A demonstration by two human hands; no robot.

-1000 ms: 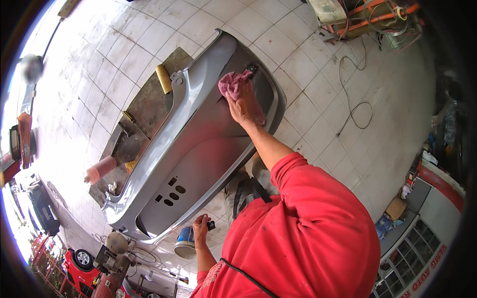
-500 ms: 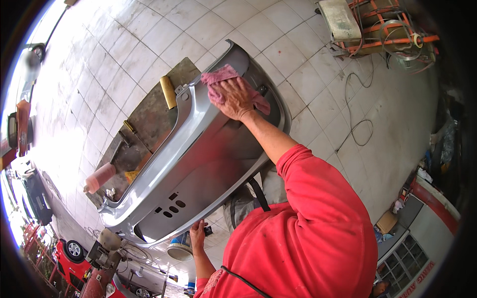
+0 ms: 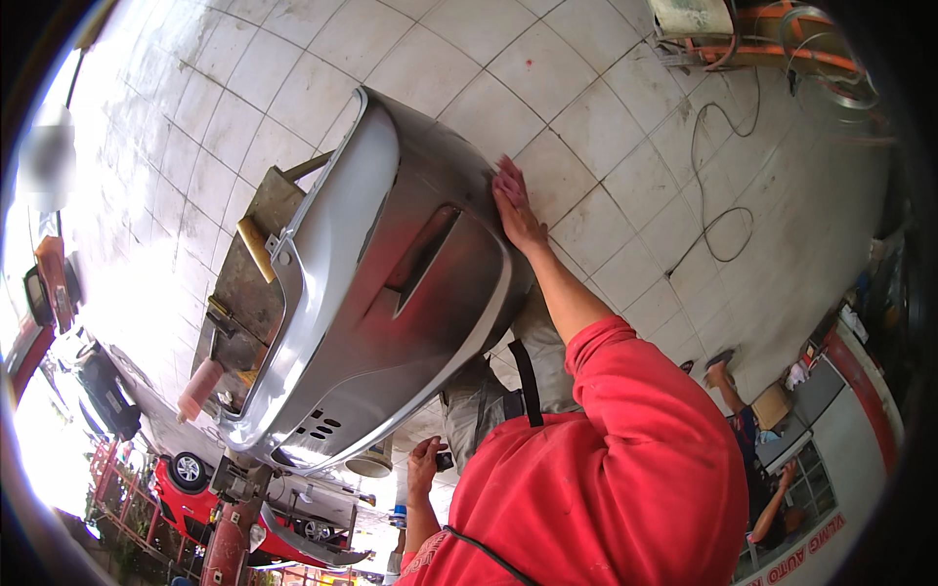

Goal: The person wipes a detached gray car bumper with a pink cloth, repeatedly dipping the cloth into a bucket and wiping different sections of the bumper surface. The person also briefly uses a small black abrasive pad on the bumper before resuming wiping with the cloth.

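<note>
A glossy silver-grey car bumper [image 3: 352,322] lies in front of me, with a long slot and several small dark holes in it. My right hand [image 3: 518,213] is at its far right edge, palm against the rim. A pink cloth [image 3: 510,178] is pressed under its fingers, mostly hidden by the hand. Low down beside the bumper's near edge, my left hand [image 3: 422,469] is closed with curled fingers. A small black object [image 3: 445,461] sticks out from it, too small to name.
Beyond the bumper, a worn work board [image 3: 249,288] carries a yellow cylinder [image 3: 256,250] and a pink bottle [image 3: 199,391]. An orange metal frame [image 3: 782,49] and a cable [image 3: 702,195] are on the tiled floor. Another person [image 3: 767,488] is at lower right; a red car [image 3: 181,493] stands lower left.
My right hand and the cloth have slid from the bumper's upper face to its right edge. The view has shifted, and another person has come into sight at lower right.
</note>
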